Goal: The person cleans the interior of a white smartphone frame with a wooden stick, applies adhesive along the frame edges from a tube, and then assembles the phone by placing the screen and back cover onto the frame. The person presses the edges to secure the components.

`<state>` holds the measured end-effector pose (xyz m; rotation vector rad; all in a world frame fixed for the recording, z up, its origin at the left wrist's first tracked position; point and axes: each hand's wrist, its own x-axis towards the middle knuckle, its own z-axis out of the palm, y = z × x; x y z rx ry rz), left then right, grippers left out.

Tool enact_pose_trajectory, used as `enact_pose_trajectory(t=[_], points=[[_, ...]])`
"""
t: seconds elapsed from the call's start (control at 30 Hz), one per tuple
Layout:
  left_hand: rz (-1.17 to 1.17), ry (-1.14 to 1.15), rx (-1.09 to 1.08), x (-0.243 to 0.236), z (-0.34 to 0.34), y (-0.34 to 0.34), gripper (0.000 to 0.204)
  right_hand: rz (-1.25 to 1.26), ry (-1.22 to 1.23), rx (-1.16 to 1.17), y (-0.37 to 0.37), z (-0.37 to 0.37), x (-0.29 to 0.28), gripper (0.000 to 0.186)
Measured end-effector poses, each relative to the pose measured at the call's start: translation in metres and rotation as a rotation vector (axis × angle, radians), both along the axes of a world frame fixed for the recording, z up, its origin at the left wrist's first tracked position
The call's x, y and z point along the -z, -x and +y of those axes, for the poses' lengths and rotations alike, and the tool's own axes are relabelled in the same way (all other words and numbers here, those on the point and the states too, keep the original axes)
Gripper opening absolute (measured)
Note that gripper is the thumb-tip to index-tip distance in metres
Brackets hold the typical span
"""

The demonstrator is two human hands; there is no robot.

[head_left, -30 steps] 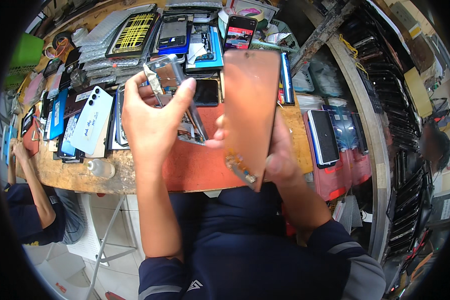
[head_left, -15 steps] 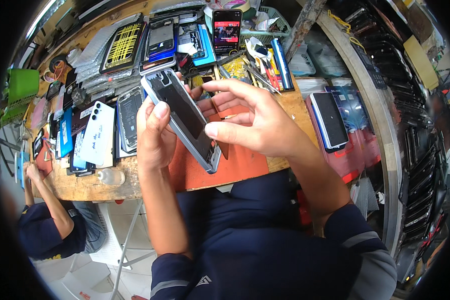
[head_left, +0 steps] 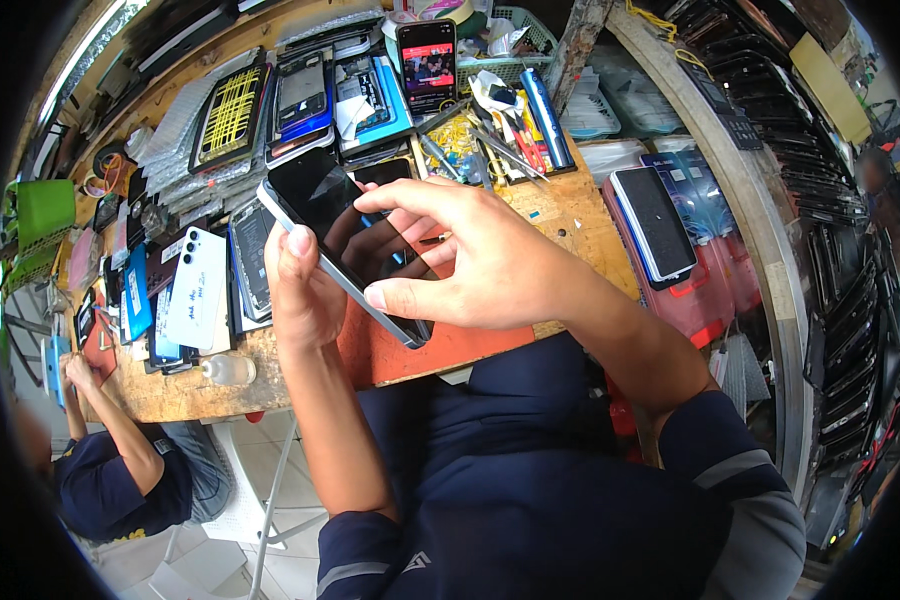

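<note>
My left hand (head_left: 305, 285) is wrapped round the silver-edged frame (head_left: 355, 292) of a smartphone, its thumb along the near left side. A glossy black phone screen (head_left: 315, 190) lies over that frame, tilted up and reflecting my fingers. Across it reaches my right hand (head_left: 490, 250), with the thumb at the lower left edge and the fingers bent over toward the far right edge, spanning the screen. Whether the screen sits flush in the frame cannot be made out. The phone is held above an orange mat (head_left: 470, 342) at the bench's front edge.
Behind are stacked phone parts (head_left: 300, 90), a propped lit phone (head_left: 428, 65) and a tool tray (head_left: 460, 145). A white phone back (head_left: 197, 290) and a small bottle (head_left: 228, 370) stand left. Another phone (head_left: 653, 222) lies right. Another person's hands (head_left: 78, 372) work at far left.
The black screen, earlier a thin panel held behind the frame by my right hand, now covers the frame's open face. My right hand has moved left over it.
</note>
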<state>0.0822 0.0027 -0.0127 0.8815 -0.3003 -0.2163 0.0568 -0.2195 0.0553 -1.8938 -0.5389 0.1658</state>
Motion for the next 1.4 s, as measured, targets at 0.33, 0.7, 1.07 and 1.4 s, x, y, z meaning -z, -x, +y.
enact_pose_trajectory(t=[0.33,0.7,1.07,1.4], points=[[-0.097,-0.105,-0.136,-0.010,-0.005,0.004,0.086,-0.031,-0.007,0.035,-0.001,0.004,-0.003,0.075],[-0.117,-0.124,-0.077,-0.014,-0.004,0.005,0.092,-0.033,-0.004,0.033,-0.003,0.008,-0.006,0.073],[0.279,0.887,0.399,0.012,-0.004,0.005,0.118,-0.093,0.031,0.036,-0.002,0.009,-0.007,0.070],[0.009,0.161,0.078,0.008,0.002,0.011,0.107,-0.178,0.104,0.072,0.007,0.015,-0.002,0.069]])
